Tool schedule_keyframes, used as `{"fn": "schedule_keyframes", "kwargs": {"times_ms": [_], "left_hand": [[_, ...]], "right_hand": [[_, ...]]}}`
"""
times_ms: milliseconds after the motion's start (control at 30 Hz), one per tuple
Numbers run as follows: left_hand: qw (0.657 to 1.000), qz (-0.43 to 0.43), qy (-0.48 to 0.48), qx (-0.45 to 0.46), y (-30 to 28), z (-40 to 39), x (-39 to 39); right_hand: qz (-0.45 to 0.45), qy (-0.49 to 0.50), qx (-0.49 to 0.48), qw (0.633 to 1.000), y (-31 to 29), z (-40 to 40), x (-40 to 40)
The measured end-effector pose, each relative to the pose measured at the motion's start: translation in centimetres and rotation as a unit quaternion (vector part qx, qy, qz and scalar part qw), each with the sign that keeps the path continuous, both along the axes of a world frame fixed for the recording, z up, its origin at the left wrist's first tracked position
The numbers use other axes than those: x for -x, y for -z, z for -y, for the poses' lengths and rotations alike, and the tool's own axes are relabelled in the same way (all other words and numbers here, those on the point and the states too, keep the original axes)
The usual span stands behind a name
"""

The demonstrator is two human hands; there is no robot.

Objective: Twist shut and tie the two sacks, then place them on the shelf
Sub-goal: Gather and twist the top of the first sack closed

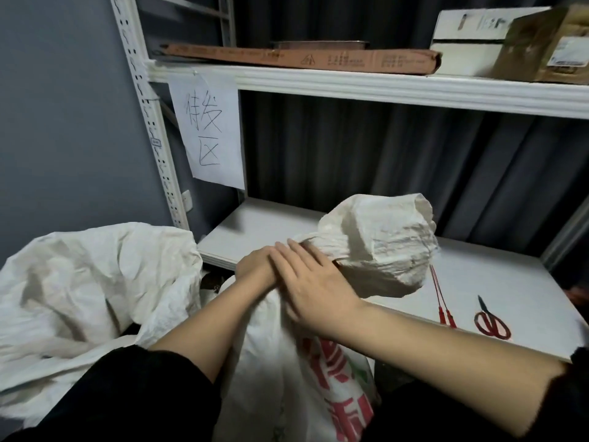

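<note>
Nearest, two forearms in black sleeves reach forward over a white woven sack with red print (pixel 296 371), which stands upright just in front of the lower shelf board (pixel 484 282). The sack's neck is gathered into a twist, and its crumpled mouth (pixel 379 244) flares out above and to the right of the hands, over the board. The left hand (pixel 255 266) is curled round the twisted neck, gripping it. The right hand (pixel 314 282) lies over the left with its fingers straight and together, flat against the neck and the back of the left hand; it grasps nothing that can be seen. To the left, a second white sack (pixel 92 282) sits slumped and open, its cloth loosely folded, not twisted or tied. On the right part of the board, near its front edge, lie two thin red ties (pixel 441 298) side by side, and just to the right of them a pair of red-handled scissors (pixel 490 322). Farther off, a white sheet of paper with handwritten characters (pixel 208 132) hangs from the upper shelf beam (pixel 382 87) by the perforated left upright. On top of that upper shelf lie a long flat brown carton (pixel 302 59), a white box (pixel 471 36) and a brown cardboard box (pixel 548 46) at the far right. Dark pleated curtain fills the back.
</note>
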State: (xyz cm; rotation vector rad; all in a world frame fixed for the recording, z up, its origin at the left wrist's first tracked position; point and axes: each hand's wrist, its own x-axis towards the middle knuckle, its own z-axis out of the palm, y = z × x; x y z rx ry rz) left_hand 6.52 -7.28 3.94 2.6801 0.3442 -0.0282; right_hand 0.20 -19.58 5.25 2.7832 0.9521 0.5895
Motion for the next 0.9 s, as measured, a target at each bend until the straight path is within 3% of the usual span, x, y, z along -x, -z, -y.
{"fn": "schedule_keyframes", "kwargs": {"times_ms": [133, 233, 333, 467, 533, 600, 733, 833, 900], "left_hand": [[0.994, -0.012, 0.065, 0.086, -0.2, -0.6, 0.3], [0.963, -0.026, 0.124, 0.236, 0.2, -1.1, 1.2], [0.927, -0.044, 0.175, 0.328, 0.3, -1.3, 1.8], [0.911, -0.071, 0.222, 0.341, -0.2, -0.9, 2.3], [0.914, -0.064, 0.244, 0.319, -0.3, -0.8, 2.3], [0.926, -0.035, 0.254, 0.278, 0.1, -0.9, 2.0], [0.966, 0.043, 0.250, 0.040, 0.2, -1.4, 1.6], [0.945, 0.169, 0.265, -0.086, 0.4, -1.2, 1.9], [0.925, 0.233, 0.266, -0.142, 1.1, -1.1, 2.1]], "right_hand": [[0.129, -0.042, 0.066, 0.989, 3.3, 3.8, -4.4], [0.133, -0.039, 0.106, 0.985, 2.0, 5.7, -6.4], [0.112, -0.025, 0.092, 0.989, 1.4, 6.0, -7.6], [0.133, -0.081, 0.013, 0.988, 1.4, 6.0, -9.5], [0.094, -0.114, -0.025, 0.989, 0.4, 5.8, -10.1], [-0.003, -0.102, -0.012, 0.995, -1.5, 5.5, -10.2], [-0.196, 0.002, 0.047, 0.980, -4.4, 4.5, -9.9], [-0.347, 0.037, 0.022, 0.937, -5.3, 4.4, -9.8], [-0.467, 0.048, -0.036, 0.882, -5.4, 5.0, -9.8]]}}
